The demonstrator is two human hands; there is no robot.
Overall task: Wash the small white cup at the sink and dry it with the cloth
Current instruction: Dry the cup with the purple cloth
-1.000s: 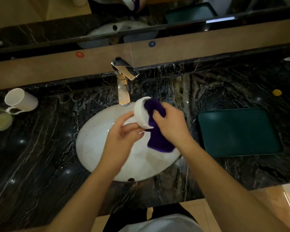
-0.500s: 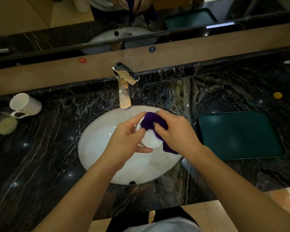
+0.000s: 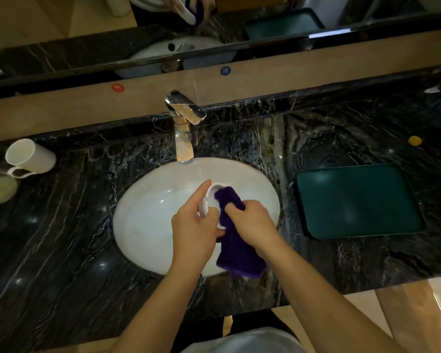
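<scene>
Above the white oval sink, my left hand grips the small white cup from its left side, the cup's mouth turned toward me. My right hand holds a purple cloth, whose upper end is pushed into the cup's mouth. The rest of the cloth hangs down below both hands over the basin's near rim. Most of the cup's body is hidden by my left hand and the cloth.
A chrome tap stands behind the basin. A white mug lies on its side at the far left beside a pale round object. A dark green tray sits right of the sink. A small yellow disc lies far right.
Both hands have lowered the cup and cloth closer to the basin. The cup has turned in my left hand, and the cloth has shifted inside its mouth and now hangs longer below.
</scene>
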